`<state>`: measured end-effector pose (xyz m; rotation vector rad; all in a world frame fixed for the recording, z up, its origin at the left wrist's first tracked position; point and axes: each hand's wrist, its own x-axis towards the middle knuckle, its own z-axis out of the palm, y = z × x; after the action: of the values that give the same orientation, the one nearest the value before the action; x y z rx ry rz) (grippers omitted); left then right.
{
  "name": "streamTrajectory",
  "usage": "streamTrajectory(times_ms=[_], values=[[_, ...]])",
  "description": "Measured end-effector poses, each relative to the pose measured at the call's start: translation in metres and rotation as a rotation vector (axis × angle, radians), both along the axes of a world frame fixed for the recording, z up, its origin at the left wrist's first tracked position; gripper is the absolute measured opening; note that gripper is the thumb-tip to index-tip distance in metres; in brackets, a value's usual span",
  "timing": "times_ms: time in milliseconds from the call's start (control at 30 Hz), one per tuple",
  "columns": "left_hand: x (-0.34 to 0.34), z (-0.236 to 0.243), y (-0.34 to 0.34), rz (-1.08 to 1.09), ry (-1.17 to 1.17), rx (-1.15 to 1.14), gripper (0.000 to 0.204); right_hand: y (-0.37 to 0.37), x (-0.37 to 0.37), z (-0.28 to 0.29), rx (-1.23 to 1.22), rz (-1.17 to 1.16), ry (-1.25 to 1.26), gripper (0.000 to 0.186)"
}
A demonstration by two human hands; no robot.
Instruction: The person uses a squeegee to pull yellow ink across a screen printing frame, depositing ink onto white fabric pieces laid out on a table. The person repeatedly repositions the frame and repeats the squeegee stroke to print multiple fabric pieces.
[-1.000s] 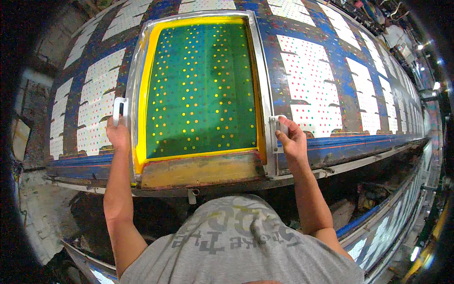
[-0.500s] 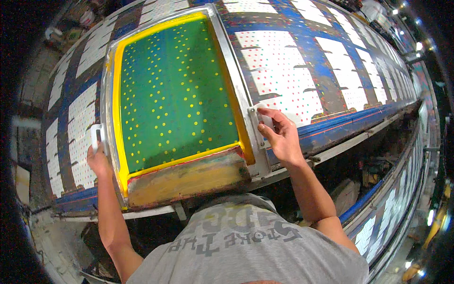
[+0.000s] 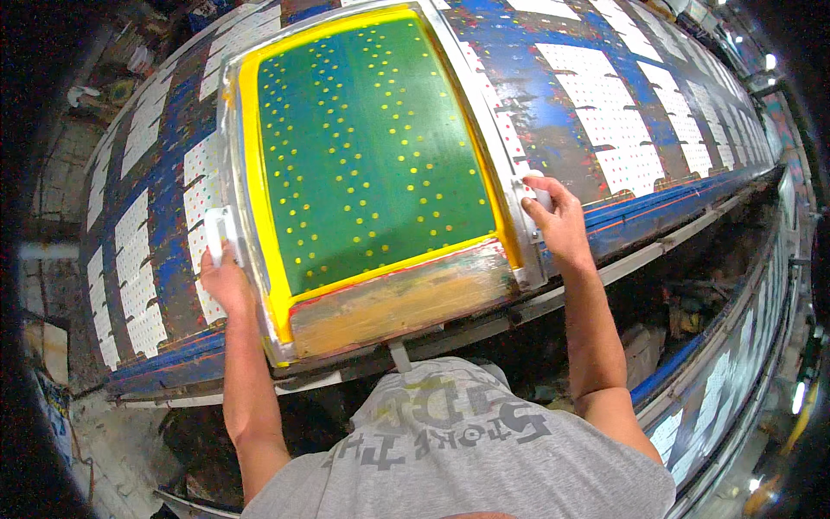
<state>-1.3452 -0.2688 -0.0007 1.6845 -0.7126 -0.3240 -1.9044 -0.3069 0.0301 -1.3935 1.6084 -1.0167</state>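
A screen-printing frame (image 3: 488,108) with green mesh (image 3: 363,164) lies over the long printing table. Rows of small yellow dots cross the mesh, and a bright yellow band (image 3: 255,164) runs round its edge. My left hand (image 3: 228,284) is closed round the white handle (image 3: 214,232) on the frame's left side. Over on the right side, my right hand (image 3: 562,223) grips the other white handle (image 3: 533,176), its fingers curled and thumb against it. Brownish ink stains cover the near strip of the frame (image 3: 402,298). Whatever lies beneath the frame is mostly hidden.
White pieces with small coloured dots (image 3: 596,112) lie in rows on the blue, ink-stained table (image 3: 536,95). A metal rail (image 3: 635,264) runs along its near edge. Another table with white pieces (image 3: 713,398) stands at the lower right.
The screen-printing frame has shifted to the right along the table, with both hands still on its handles. Dotted white pieces on its left are now uncovered; some on its right are now covered.
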Motion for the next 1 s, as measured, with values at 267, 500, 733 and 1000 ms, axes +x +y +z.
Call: streamTrajectory(times_ms=[267,500,733,1000], values=[[-0.114,-0.025,-0.006,-0.019,0.139,-0.05,0.012,-0.019,-0.113,-0.012,0.006,-0.021,0.03,0.037],[-0.153,-0.033,-0.007,0.02,-0.022,0.036,0.009,-0.019,-0.165,-0.022,0.051,0.011,-0.02,0.041],[-0.175,-0.021,-0.007,0.007,-0.068,0.039,0.012,-0.019,-0.189,-0.032,0.073,0.073,-0.122,0.045],[-0.166,-0.04,-0.01,0.013,-0.102,0.09,0.012,-0.013,-0.191,-0.034,0.033,0.077,-0.082,0.048]])
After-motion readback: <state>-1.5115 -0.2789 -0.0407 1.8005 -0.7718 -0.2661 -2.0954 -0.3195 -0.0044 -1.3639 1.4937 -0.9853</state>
